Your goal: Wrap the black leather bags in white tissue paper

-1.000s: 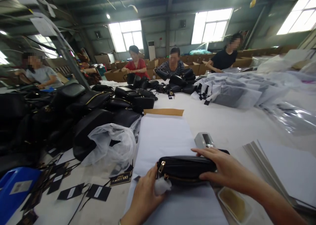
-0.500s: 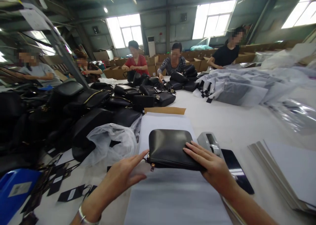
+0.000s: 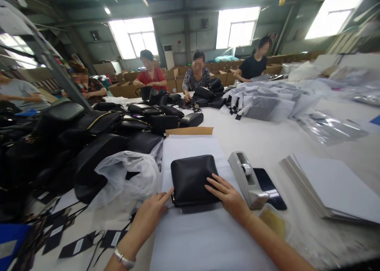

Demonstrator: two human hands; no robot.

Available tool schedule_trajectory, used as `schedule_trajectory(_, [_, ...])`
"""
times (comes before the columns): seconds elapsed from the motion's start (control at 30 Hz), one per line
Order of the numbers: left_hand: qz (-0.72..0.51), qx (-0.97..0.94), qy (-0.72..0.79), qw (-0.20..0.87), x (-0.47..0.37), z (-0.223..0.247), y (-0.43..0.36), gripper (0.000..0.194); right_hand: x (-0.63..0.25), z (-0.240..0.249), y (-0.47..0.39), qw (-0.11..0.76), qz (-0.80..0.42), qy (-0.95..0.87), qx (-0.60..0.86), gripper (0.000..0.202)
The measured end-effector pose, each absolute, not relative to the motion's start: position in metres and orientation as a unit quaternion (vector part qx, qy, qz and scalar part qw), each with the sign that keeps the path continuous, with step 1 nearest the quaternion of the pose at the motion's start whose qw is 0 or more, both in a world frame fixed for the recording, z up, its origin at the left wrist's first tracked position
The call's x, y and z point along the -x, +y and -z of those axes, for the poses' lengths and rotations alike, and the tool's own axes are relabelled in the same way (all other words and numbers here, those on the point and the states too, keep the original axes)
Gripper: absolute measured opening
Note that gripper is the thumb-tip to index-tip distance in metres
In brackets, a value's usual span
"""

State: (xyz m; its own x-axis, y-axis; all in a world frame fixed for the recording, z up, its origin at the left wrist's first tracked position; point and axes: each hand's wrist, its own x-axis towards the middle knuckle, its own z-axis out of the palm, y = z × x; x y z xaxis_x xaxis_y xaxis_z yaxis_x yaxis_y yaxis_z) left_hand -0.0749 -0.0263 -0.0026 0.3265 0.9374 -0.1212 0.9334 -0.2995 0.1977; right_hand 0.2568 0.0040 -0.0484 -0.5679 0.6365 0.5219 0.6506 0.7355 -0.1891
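A small black bag [image 3: 192, 180] lies on a stack of white paper [image 3: 204, 239] in front of me. My left hand [image 3: 151, 213] touches the bag's lower left corner, its fingertips at the zipper end; what they pinch there, if anything, is too small to tell. Flat on the right part of the bag rests my right hand [image 3: 227, 193], fingers spread. Crumpled clear plastic [image 3: 127, 176] is left of the paper. A grey tape dispenser [image 3: 247, 180] stands on the right, beside a dark phone [image 3: 270, 187].
Black bags [image 3: 97, 152] are heaped on the left. Black tags [image 3: 78, 243] lie nearer, by a blue object [image 3: 13, 239]. White boards [image 3: 335, 184] are stacked right, with wrapped items [image 3: 264, 100] farther back. Several people are across the table.
The bag now shows its broad face more fully, and the zipper pull at its lower left no longer shows. My left fingers have closed in on that corner. The view has shifted right.
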Motion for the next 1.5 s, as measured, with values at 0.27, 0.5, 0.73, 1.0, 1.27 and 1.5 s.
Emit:
schedule_trajectory(0.27, [-0.103, -0.790, 0.603, 0.045, 0.065, -0.001, -0.025, 0.043, -0.260, 0.016, -0.034, 0.213, -0.061, -0.885, 0.409, 0.055])
schedule_trajectory(0.5, [-0.228, -0.832, 0.505, -0.005, 0.002, -0.008, -0.018, 0.058, -0.324, 0.008, -0.105, 0.299, 0.072, -0.749, 0.587, 0.027])
schedule_trajectory(0.73, [-0.160, -0.831, 0.532, 0.005, -0.012, 0.019, -0.007, 0.057, -0.374, 0.069, -0.141, 0.152, 0.144, -0.722, 0.659, 0.044])
schedule_trajectory(1.0, [-0.186, -0.818, 0.543, 0.037, -0.010, 0.020, -0.008, 0.052, -0.340, -0.031, -0.041, 0.376, 0.081, -0.730, 0.565, 0.017])
schedule_trajectory(1.27, [-0.206, -0.808, 0.551, 0.032, -0.010, 0.029, -0.007, 0.056, -0.249, -0.031, 0.175, 0.188, -0.102, -0.819, 0.533, 0.024])
schedule_trajectory(1.5, [-0.218, -0.828, 0.516, -0.019, -0.003, 0.050, 0.003, 0.067, -0.204, 0.028, 0.270, 0.118, -0.071, -0.785, 0.604, 0.040])
